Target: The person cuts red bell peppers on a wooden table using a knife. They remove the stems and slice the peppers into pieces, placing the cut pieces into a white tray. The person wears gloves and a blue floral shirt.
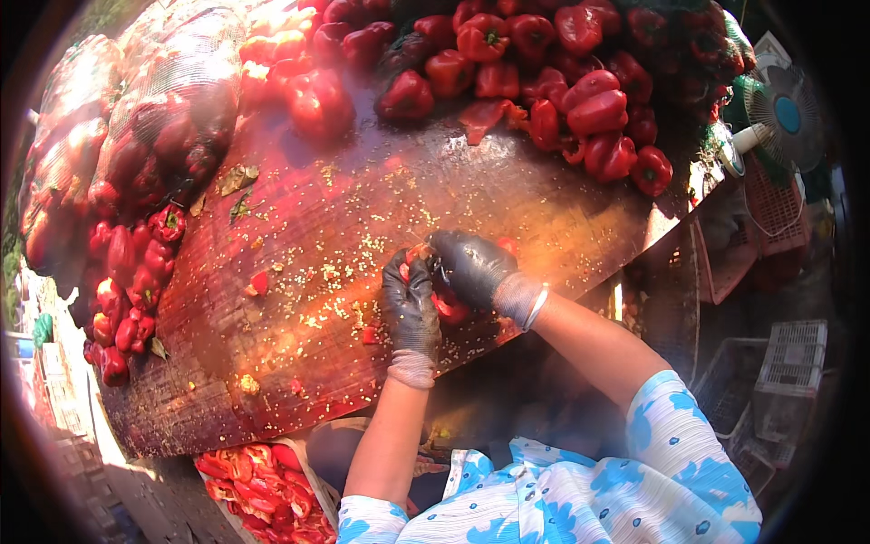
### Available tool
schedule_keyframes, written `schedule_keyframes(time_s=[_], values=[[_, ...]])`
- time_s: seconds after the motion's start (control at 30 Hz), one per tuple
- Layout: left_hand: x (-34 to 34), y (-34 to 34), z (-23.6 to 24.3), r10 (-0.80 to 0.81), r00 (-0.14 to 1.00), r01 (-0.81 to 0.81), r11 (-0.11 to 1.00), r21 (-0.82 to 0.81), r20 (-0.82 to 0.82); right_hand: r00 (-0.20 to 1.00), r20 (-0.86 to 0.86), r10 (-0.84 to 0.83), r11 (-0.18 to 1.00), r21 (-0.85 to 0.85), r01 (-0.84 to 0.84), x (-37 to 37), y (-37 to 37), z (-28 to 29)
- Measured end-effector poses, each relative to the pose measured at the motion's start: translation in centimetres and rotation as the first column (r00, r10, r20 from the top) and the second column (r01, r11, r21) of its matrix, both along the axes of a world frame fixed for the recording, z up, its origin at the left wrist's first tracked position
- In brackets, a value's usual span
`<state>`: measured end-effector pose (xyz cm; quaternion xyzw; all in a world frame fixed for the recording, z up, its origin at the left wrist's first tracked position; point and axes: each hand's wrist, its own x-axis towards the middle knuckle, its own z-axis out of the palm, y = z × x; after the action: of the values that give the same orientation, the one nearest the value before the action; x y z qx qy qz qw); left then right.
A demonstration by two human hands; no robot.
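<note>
Both my hands work close together over the middle of a wooden table, in dark gloves with pale cuffs. My left hand is closed, its thumb and fingers pinching a small piece of red bell pepper. My right hand meets it from the right, fingers curled inward; what they grip is hidden behind the hand. Beneath the right hand, more red pepper shows on the table. Pale seeds lie scattered around and to the left of my hands, with a small red scrap beside the left one.
Whole red bell peppers are heaped along the far side. Net sacks of peppers stand at the left, with loose peppers below them. A crate of cut peppers sits under the near edge. At right are a fan and plastic crates.
</note>
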<state>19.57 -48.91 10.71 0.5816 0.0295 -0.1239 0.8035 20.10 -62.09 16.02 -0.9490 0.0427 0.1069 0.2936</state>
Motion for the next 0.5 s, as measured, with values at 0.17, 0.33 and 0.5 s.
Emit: schedule_keyframes(time_s=[0.17, 0.33, 0.5], values=[[0.0, -0.4, 0.1, -0.017, 0.999, 0.014, 0.998, 0.062, 0.051, 0.999, -0.029, -0.031, 0.999, 0.008, 0.031, 0.2, 0.0, -0.3], [-0.7, -0.5, -0.7, 0.025, 0.987, -0.067, 0.962, 0.263, 0.16, 0.992, 0.018, -0.121, 0.993, -0.012, 0.121, 0.1, 1.2, -0.1], [-1.6, -1.2, -0.8, -0.037, 0.932, -0.088, 0.943, 0.322, 0.362, 0.932, 0.012, -0.362, 0.896, 0.281, 0.344, 0.5, 0.8, -2.6]])
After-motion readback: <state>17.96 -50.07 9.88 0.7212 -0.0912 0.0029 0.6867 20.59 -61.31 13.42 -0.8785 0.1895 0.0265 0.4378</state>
